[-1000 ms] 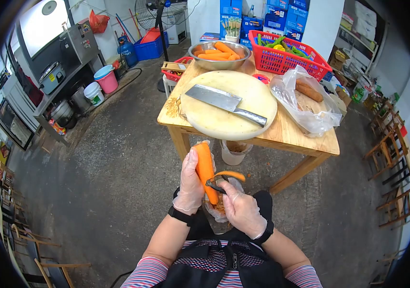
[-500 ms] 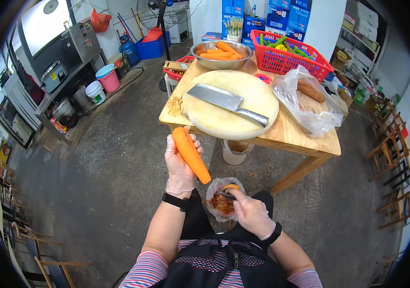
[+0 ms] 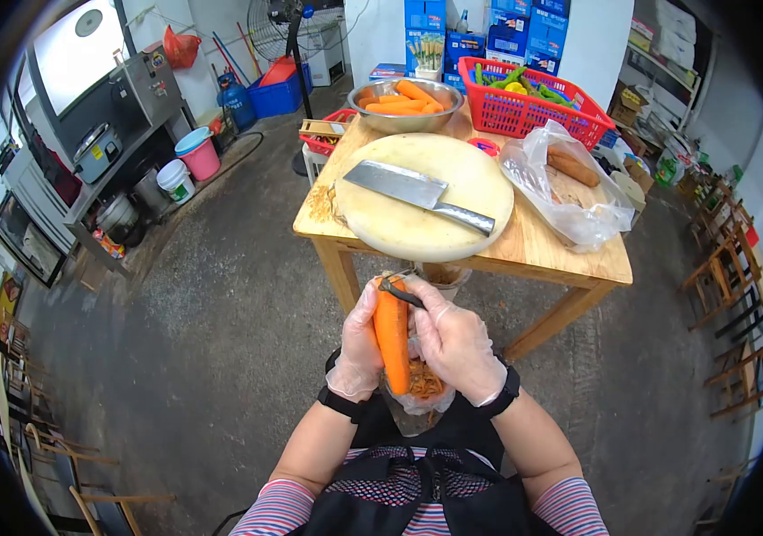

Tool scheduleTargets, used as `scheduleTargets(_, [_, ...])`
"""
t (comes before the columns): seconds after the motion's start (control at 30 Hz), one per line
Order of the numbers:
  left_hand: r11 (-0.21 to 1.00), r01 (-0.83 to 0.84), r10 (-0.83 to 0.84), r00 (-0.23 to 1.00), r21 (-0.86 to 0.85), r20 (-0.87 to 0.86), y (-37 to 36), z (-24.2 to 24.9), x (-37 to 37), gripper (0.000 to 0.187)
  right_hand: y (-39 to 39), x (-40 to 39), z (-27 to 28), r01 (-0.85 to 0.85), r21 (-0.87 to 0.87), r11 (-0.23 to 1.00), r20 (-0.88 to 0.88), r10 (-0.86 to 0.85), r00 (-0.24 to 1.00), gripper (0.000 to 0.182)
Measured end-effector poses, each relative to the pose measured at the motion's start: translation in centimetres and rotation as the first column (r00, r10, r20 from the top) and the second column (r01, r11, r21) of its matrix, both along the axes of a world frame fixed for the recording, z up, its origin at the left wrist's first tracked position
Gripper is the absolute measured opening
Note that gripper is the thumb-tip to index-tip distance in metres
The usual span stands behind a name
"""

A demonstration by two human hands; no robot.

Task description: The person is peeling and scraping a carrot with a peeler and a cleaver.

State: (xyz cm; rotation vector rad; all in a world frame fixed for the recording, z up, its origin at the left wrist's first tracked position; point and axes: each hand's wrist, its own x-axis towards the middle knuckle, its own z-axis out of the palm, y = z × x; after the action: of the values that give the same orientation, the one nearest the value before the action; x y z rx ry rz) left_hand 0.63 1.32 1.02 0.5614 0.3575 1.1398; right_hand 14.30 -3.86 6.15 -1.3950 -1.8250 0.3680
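In clear plastic gloves, my left hand (image 3: pixel 359 344) is wrapped round an orange carrot (image 3: pixel 391 344), which stands nearly upright over my lap. A dark-handled peeler (image 3: pixel 401 293) is gripped by my right hand (image 3: pixel 457 339), its head against the upper end of the carrot. Below both hands, a plastic bag of peelings (image 3: pixel 426 382) sits between my knees, partly hidden. On the wooden table (image 3: pixel 479 264) ahead lies a round cutting board (image 3: pixel 399 239) with a cleaver (image 3: pixel 399 184) across it.
A metal bowl of carrots (image 3: pixel 408 119) and a red basket of green peppers (image 3: pixel 533 116) stand at the table's back. An unpeeled carrot (image 3: pixel 571 164) lies in an open plastic bag (image 3: pixel 591 223) at the right. A white bin (image 3: pixel 446 279) is under the table edge.
My right hand has risen from the bag of peelings and brought the peeler to the carrot's top. My left hand has moved right and lower, turning the carrot more upright.
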Motion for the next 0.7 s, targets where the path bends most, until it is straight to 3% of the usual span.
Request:
scheduleTargets(0.17, [0.984,-0.16,0.153,0.984,-0.079,-0.086,0.0,0.6,-0.1,0.046,-1.5,-0.6,-1.3,-0.018,-0.003,1.0,0.04,0.018,0.999,0.043])
scheduleTargets(0.23, [0.98,-0.171,0.177,0.982,0.098,-0.061,1.2,-0.1,-0.9,0.047,-2.3,-0.5,-2.4,-0.041,0.023,0.999,0.084,0.039,0.996,0.042])
scheduleTargets(0.3, [0.977,-0.166,0.179,0.98,0.136,-0.086,1.6,-0.2,-1.3,0.047,-3.0,-0.5,-3.2,-0.087,0.058,0.994,0.116,0.08,0.99,0.041])
scheduleTargets(0.43, [0.98,-0.187,0.189,0.981,0.07,-0.031,2.6,-0.5,-1.8,0.052,-4.9,0.1,-2.6,-0.066,-0.071,0.995,0.248,0.081,0.965,0.036])
scheduleTargets(0.6, [0.966,-0.259,0.26,0.964,-0.01,0.063,4.9,-2.3,-2.5,0.051,-5.9,1.5,-4.3,-0.066,-0.141,0.988,0.244,0.1,0.965,0.033])
scheduleTargets(0.67, [0.947,-0.275,0.3,0.941,-0.164,0.154,5.3,-2.5,-2.8,0.051,-6.1,2.0,-4.8,-0.055,-0.194,0.979,0.283,0.11,0.953,0.033])
scheduleTargets(0.7, [0.947,-0.276,0.3,0.941,-0.163,0.154,5.5,-2.7,-3.0,0.051,-5.9,2.3,-5.6,-0.059,-0.162,0.985,0.247,0.098,0.964,0.034])
